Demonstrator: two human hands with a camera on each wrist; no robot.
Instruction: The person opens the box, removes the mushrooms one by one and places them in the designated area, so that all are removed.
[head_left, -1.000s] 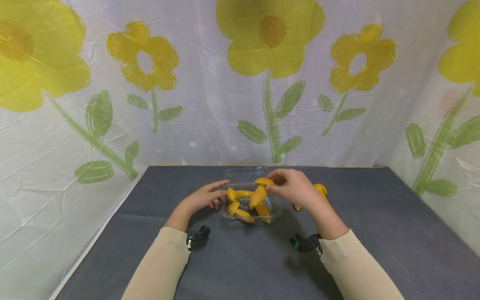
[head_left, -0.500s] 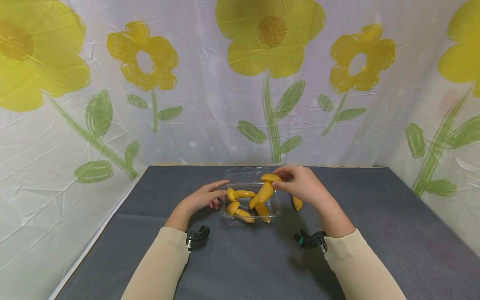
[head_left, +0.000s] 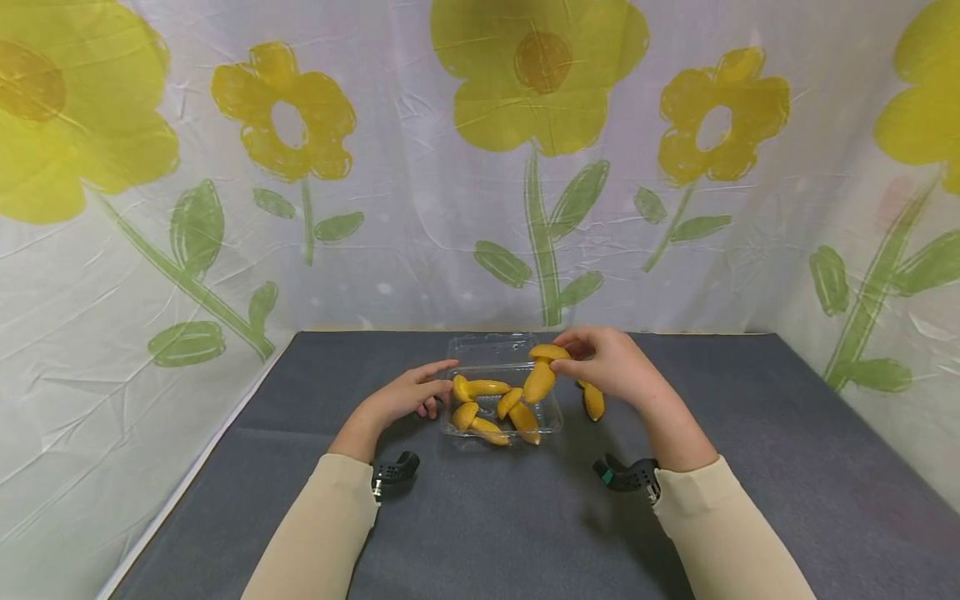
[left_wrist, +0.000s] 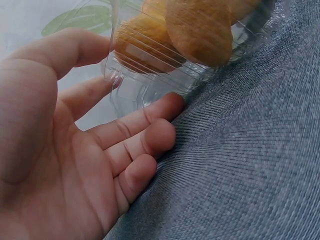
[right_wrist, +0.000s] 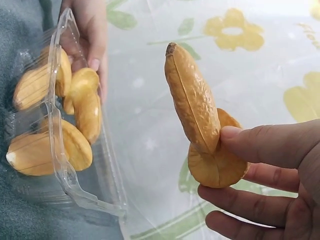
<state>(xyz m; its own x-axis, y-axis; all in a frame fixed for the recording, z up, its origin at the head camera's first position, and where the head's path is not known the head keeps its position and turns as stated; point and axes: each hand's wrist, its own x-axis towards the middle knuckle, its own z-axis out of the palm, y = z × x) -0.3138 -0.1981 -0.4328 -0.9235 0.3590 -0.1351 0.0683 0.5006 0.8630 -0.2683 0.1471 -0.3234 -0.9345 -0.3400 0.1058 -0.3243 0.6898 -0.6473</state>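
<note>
Yellow mushroom [head_left: 540, 383] pinched in the right hand [head_left: 611, 364], held up at right side of open clear plastic clamshell [head_left: 552, 418], left hand [head_left: 401, 396] loosely spread, touching its left side, three mushrooms [head_left: 509, 405] inside.

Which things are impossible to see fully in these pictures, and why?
Head view: upper end of the loose yellow mushroom on grey cloth, behind the bare right hand.
Left wrist view: tops of yellow mushrooms in the clear plastic box, beyond the top edge.
Right wrist view: part of the bare left hand, beyond the top edge.
</note>
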